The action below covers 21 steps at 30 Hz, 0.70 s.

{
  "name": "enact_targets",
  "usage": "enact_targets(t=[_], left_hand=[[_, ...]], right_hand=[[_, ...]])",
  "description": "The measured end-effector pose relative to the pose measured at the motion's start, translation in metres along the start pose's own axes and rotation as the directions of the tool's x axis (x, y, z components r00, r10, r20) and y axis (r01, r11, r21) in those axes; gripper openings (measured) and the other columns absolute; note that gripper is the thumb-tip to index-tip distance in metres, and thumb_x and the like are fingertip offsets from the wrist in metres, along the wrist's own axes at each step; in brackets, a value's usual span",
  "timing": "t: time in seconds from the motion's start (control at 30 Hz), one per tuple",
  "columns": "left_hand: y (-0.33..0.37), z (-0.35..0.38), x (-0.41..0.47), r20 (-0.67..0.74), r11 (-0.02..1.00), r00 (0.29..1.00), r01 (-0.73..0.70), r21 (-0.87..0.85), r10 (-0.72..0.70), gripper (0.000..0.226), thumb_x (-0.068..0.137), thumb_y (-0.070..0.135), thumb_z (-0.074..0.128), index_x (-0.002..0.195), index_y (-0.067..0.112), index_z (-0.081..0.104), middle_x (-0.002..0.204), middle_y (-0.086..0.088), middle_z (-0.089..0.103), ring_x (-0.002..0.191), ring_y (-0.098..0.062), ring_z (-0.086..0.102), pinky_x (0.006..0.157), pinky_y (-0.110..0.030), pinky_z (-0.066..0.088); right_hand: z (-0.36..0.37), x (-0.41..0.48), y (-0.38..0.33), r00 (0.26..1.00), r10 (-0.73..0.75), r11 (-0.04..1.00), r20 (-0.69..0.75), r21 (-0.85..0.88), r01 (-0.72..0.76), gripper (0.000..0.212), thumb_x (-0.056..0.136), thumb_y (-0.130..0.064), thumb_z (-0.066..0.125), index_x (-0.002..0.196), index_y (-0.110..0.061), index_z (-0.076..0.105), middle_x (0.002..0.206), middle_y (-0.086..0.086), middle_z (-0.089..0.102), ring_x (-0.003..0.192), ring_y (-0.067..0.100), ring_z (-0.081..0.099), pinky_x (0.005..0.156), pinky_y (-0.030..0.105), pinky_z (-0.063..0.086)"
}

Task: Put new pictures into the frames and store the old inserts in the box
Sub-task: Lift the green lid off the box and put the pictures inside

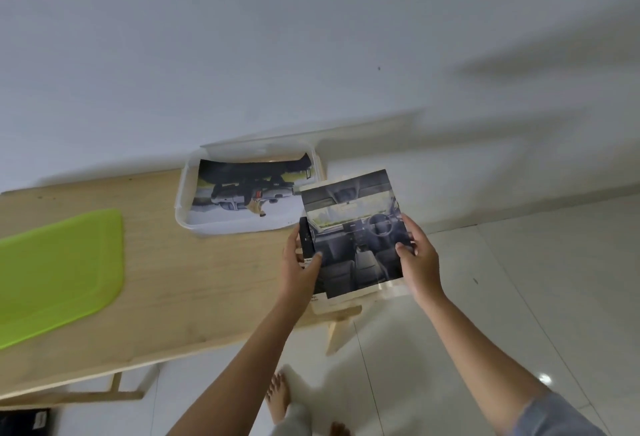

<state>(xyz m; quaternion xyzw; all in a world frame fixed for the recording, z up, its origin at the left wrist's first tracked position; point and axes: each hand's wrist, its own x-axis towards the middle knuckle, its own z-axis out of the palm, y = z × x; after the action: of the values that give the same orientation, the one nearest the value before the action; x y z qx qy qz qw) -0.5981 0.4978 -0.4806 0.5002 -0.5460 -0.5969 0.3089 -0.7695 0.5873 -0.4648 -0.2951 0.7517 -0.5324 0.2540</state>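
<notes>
1. The wooden table (173, 280) is seen as the largest item. The clear plastic box (181, 207) is set at its far right end, against the white wall.

2. A green plastic sheet (59, 269) is laid flat on the table, well to the left of the box. Whether it is the box's lid cannot be told.

3. A printed car photo (242, 200) is laid inside the box and covers most of its floor. Its far edge is curled up against the box's far wall.

4. A picture of a car interior (356, 238) is held in the air just right of the box, on the near side, and overlaps the box's right corner in the view. It is backed by a light-coloured frame (346, 300), which shows along the picture's near and far edges. A dark strip is exposed under the picture's left edge.

5. Both forearms are extended forward and upward from the lower edge of the view, converging toward the box.

6. The stack is gripped at its left edge by the left hand (299, 269). The thumb is pressed on the picture's face and the fingers are hidden behind.

7. The right edge is gripped by the right hand (417, 255). The thumb is laid on the face and the fingers are curled round the edge.
</notes>
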Motion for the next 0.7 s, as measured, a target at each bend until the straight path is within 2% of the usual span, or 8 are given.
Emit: enact_targets(t=[0.1, 0.2, 0.27, 0.33, 0.4, 0.47, 0.6, 0.7], left_hand=[[0.023, -0.026, 0.03, -0.062, 0.998, 0.997, -0.05, -0.028, 0.048, 0.056, 0.094, 0.001, 0.046, 0.143, 0.021, 0.028, 0.096, 0.004, 0.053, 0.076, -0.017, 0.055, 0.069, -0.038, 0.053], [0.034, -0.068, 0.072, -0.182, 0.995, 0.978, -0.096, 0.037, 0.101, 0.049, 0.096, 0.006, 0.044, 0.142, 0.018, 0.031, 0.091, 0.001, 0.048, 0.073, -0.014, 0.05, 0.063, -0.025, 0.045], [0.037, -0.093, 0.098, -0.238, 0.994, 0.966, -0.095, 0.047, 0.104, 0.049, 0.095, 0.007, 0.045, 0.142, 0.017, 0.032, 0.086, -0.001, 0.047, 0.074, -0.016, 0.049, 0.07, -0.032, 0.048], [0.039, -0.115, 0.124, -0.248, 0.996, 0.965, -0.079, 0.04, 0.087, 0.05, 0.094, 0.007, 0.046, 0.141, 0.019, 0.034, 0.086, -0.003, 0.049, 0.079, -0.022, 0.052, 0.08, -0.045, 0.051], [0.04, -0.133, 0.147, -0.246, 0.997, 0.966, -0.072, 0.029, 0.077, 0.051, 0.093, 0.006, 0.047, 0.14, 0.019, 0.035, 0.086, -0.003, 0.048, 0.08, -0.027, 0.053, 0.081, -0.053, 0.05], [0.038, -0.145, 0.165, -0.261, 0.998, 0.963, -0.063, 0.023, 0.066, 0.054, 0.092, 0.005, 0.048, 0.141, 0.019, 0.033, 0.089, -0.008, 0.049, 0.082, -0.033, 0.056, 0.078, -0.056, 0.052], [0.026, -0.15, 0.18, -0.279, 0.999, 0.96, 0.035, -0.024, -0.04, 0.065, 0.089, 0.0, 0.051, 0.144, 0.019, 0.024, 0.099, -0.015, 0.053, 0.089, -0.031, 0.06, 0.081, -0.048, 0.054], [0.013, -0.144, 0.178, -0.27, 0.995, 0.958, 0.095, -0.04, -0.102, 0.067, 0.086, -0.004, 0.052, 0.143, 0.015, 0.023, 0.094, -0.005, 0.053, 0.086, -0.021, 0.056, 0.08, -0.033, 0.052]], right_hand=[[0.024, 0.03, -0.027, 0.993, -0.085, 0.995, 0.076, -0.041, 0.088, 0.051, 0.09, 0.006, 0.045, 0.136, -0.016, 0.043, 0.134, 0.0, 0.05, 0.115, 0.015, 0.051, 0.083, 0.009, 0.043], [0.064, 0.066, -0.054, 0.97, -0.171, 0.973, 0.172, -0.123, 0.193, 0.05, 0.09, 0.005, 0.045, 0.136, -0.016, 0.044, 0.125, -0.002, 0.051, 0.108, 0.003, 0.045, 0.086, 0.007, 0.039], [0.093, 0.091, -0.071, 0.951, -0.223, 0.952, 0.215, -0.161, 0.26, 0.051, 0.09, 0.006, 0.045, 0.135, -0.016, 0.044, 0.114, -0.002, 0.052, 0.102, 0.003, 0.046, 0.078, -0.001, 0.038], [0.127, 0.119, -0.086, 0.932, -0.257, 0.932, 0.256, -0.187, 0.309, 0.052, 0.089, 0.006, 0.045, 0.135, -0.018, 0.044, 0.109, -0.001, 0.051, 0.099, 0.007, 0.048, 0.074, -0.002, 0.038], [0.159, 0.144, -0.099, 0.913, -0.287, 0.908, 0.289, -0.222, 0.355, 0.053, 0.089, 0.005, 0.044, 0.135, -0.021, 0.044, 0.107, 0.002, 0.052, 0.096, 0.012, 0.049, 0.077, 0.005, 0.039], [0.187, 0.167, -0.11, 0.896, -0.307, 0.881, 0.32, -0.262, 0.395, 0.054, 0.088, 0.005, 0.044, 0.135, -0.022, 0.045, 0.107, 0.004, 0.052, 0.098, 0.016, 0.05, 0.084, 0.02, 0.043], [0.23, 0.201, -0.117, 0.835, -0.361, 0.777, 0.415, -0.36, 0.516, 0.052, 0.086, 0.004, 0.043, 0.132, -0.019, 0.048, 0.107, 0.009, 0.052, 0.098, 0.024, 0.051, 0.084, 0.035, 0.047], [0.249, 0.214, -0.102, 0.795, -0.337, 0.703, 0.505, -0.427, 0.569, 0.052, 0.084, 0.004, 0.044, 0.13, -0.018, 0.051, 0.109, 0.013, 0.053, 0.098, 0.03, 0.053, 0.086, 0.042, 0.047]])
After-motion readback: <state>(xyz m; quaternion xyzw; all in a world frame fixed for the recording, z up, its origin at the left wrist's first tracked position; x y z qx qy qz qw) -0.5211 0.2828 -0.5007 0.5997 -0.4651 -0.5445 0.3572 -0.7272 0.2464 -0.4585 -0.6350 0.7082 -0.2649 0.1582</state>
